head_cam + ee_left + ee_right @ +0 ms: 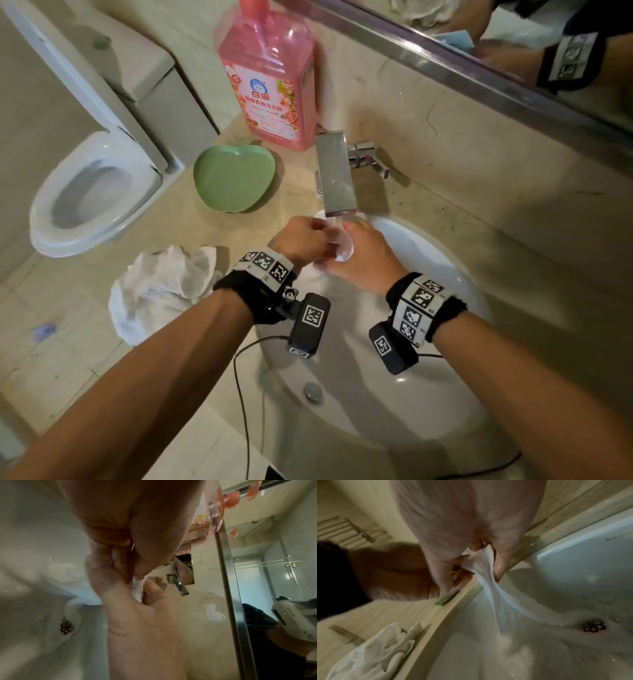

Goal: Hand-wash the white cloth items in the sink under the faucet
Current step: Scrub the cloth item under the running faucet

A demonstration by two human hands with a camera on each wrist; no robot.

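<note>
Both hands meet just under the square chrome faucet (pixel 335 178), over the back of the white sink (pixel 455 274). Between them is a small wet white cloth (pixel 343 247), bunched up. My left hand (pixel 317 238) grips it from the left with curled fingers, and my right hand (pixel 351 255) pinches it from the right. The left wrist view shows the cloth (pixel 137 590) squeezed between the two hands. In the right wrist view the cloth (pixel 482 559) hangs from my fingers, and a pale wet strand runs from it down into the basin. A second white cloth (pixel 161 289) lies crumpled on the counter, left of the sink.
A green apple-shaped dish (pixel 234 178) and a pink detergent bottle (pixel 270 78) stand on the counter behind and left of the faucet. The faucet lever (pixel 371 161) sticks out to the right. The drain (pixel 313 391) is near me. A toilet (pixel 92 195) is at the left, a mirror (pixel 513 31) above.
</note>
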